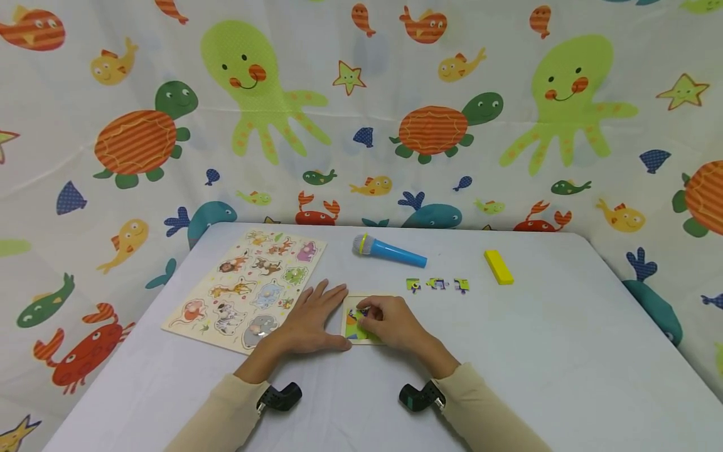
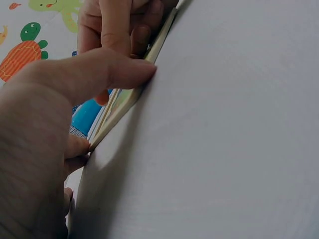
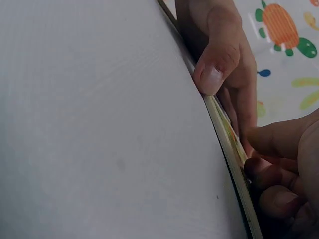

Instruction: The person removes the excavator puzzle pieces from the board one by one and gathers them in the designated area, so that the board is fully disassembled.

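A small wooden jigsaw tray (image 1: 345,326) with a pale frame and a green, orange and purple picture lies flat before me. My left hand (image 1: 312,323) rests beside it, fingers spread and fairly straight. Its thumb (image 2: 132,73) touches the near edge of the frame, and a fingertip meets the frame's left side. Over the tray's right part, my right hand (image 1: 395,321) has curled fingers, with thumb and forefinger pinching a small jigsaw piece (image 1: 364,310) at the picture. The fingers hide most of that piece. Several loose jigsaw pieces (image 1: 437,284) lie in a row beyond the right hand.
At the left lies a large wooden animal puzzle board (image 1: 248,292), its near right part close to my left wrist. A blue toy microphone (image 1: 395,253) is behind the tray. Farther right is a yellow block (image 1: 499,267). A patterned cloth (image 1: 361,113) hangs behind the white table (image 1: 536,358).
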A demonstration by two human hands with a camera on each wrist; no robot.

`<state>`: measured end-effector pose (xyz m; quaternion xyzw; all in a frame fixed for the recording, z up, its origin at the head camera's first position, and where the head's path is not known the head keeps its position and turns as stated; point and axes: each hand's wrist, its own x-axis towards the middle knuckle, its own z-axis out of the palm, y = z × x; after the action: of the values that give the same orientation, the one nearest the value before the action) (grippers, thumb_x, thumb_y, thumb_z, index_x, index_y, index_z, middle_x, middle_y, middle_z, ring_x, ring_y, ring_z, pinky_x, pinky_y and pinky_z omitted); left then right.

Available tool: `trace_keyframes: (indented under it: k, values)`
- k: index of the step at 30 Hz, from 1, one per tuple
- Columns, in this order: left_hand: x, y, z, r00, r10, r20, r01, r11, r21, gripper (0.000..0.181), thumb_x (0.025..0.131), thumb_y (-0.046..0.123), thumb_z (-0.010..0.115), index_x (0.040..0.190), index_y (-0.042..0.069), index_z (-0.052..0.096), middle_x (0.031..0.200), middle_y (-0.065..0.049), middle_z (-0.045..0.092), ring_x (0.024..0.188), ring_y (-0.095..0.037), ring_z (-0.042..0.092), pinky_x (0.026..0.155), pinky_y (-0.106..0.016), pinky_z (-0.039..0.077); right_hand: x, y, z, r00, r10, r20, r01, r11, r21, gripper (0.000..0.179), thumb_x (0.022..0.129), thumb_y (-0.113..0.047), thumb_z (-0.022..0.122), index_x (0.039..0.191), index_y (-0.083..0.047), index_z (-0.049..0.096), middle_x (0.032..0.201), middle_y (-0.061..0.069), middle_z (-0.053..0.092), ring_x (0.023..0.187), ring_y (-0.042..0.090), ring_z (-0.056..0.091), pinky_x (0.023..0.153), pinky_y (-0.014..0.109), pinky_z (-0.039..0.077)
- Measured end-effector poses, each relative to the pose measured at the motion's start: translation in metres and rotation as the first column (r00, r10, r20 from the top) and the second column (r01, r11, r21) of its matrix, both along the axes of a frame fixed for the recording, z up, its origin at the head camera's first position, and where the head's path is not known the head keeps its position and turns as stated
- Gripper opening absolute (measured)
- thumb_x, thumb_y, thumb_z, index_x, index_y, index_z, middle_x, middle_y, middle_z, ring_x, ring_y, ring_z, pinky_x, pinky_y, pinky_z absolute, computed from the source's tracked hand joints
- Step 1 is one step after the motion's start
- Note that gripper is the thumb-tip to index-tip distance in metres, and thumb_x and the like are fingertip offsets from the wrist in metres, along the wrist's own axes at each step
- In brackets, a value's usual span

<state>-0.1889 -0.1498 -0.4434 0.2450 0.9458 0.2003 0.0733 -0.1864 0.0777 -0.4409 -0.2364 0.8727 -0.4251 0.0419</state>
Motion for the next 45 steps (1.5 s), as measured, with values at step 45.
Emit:
trace_keyframes:
  k: [45]
  values:
    - [0.0025,0.0014,0.0018,1.000,0.006,-0.012,-0.006,1.000,0.008,0.104,0.075,0.057,0.075,0.160,0.017,0.033,0.167,0.001,0.027,0.157,-0.032,0.007,0.126,-0.053,0.003,0.0077,-0.0057,-0.0010,0.998,0.006,-0.062,0.001,0.993,0.114,0.035,0.089,-0.017,0.074,0.124,-0.010,0.070,0.070,-0.010,0.055,0.064,0.005,0.050,0.060,0.022,0.039]
